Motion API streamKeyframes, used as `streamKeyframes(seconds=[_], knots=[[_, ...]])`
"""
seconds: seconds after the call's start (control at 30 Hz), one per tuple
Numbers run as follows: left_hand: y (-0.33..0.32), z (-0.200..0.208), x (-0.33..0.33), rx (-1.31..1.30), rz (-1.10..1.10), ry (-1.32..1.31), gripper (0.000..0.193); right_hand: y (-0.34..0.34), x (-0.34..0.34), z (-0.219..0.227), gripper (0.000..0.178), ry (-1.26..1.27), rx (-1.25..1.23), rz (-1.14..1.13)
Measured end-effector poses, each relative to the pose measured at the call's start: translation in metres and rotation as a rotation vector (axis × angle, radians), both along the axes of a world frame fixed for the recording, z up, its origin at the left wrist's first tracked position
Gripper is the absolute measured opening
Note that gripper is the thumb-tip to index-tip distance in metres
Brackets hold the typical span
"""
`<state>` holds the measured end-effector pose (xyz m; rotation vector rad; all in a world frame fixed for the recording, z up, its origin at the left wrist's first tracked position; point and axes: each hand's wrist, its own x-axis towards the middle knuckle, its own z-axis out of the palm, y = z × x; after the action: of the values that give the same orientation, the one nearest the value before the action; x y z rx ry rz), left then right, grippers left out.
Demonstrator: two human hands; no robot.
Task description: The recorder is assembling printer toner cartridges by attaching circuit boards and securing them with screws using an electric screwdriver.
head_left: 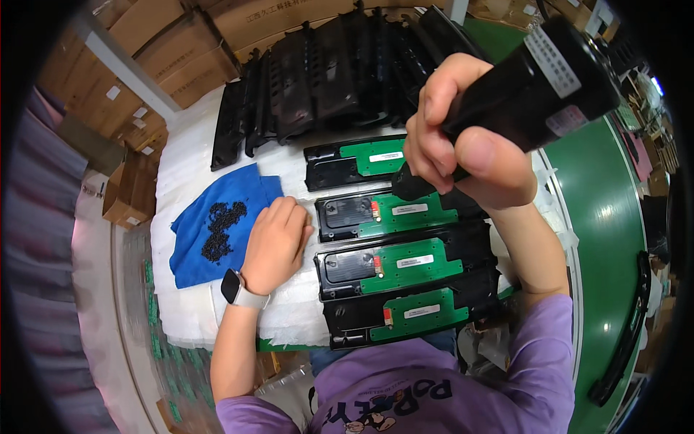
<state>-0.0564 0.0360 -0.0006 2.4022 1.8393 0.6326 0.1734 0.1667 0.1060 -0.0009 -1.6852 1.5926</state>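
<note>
My right hand (463,137) is wrapped round a black electric screwdriver (524,90), held tilted. Its dark nose points down over the black plastic panels. Several such panels lie in a column, each bearing a green circuit board (416,262) with a white label; the screwdriver and hand partly cover the upper two. My left hand (278,239), with a watch at the wrist, rests by the right edge of a blue cloth (189,249), its fingers curled together. What they pinch, if anything, is hidden. On the cloth lies a pile of small black screws (220,228).
More black plastic panels (311,79) are stacked at the far side of the white padded table (289,318). Cardboard boxes (195,69) stand behind and to the left. A green surface (593,217) runs along the right, with a long black part (625,329) on it.
</note>
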Motion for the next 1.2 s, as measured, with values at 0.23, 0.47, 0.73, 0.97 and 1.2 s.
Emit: streamKeyframes(seconds=[0.23,0.47,0.73,0.97,1.2], knots=[[0.012,0.015,0.017,-0.026,0.068,-1.100,0.009,0.012,0.011,0.005,0.039,0.249,-0.102,0.131],[0.031,0.038,0.057,-0.417,-0.068,-1.515,0.019,0.000,0.023,0.014,0.042,0.281,-0.073,-0.126],[0.035,0.031,0.061,-0.341,-0.050,-1.458,0.012,0.004,0.019,0.009,0.041,0.311,-0.190,0.001],[0.030,0.021,0.060,-0.406,-0.024,-1.588,0.019,0.005,0.005,-0.002,0.033,0.404,-0.383,0.018],[0.030,0.029,0.079,-0.117,0.007,-1.405,0.038,0.019,0.003,-0.012,0.027,0.080,-0.257,-0.142]])
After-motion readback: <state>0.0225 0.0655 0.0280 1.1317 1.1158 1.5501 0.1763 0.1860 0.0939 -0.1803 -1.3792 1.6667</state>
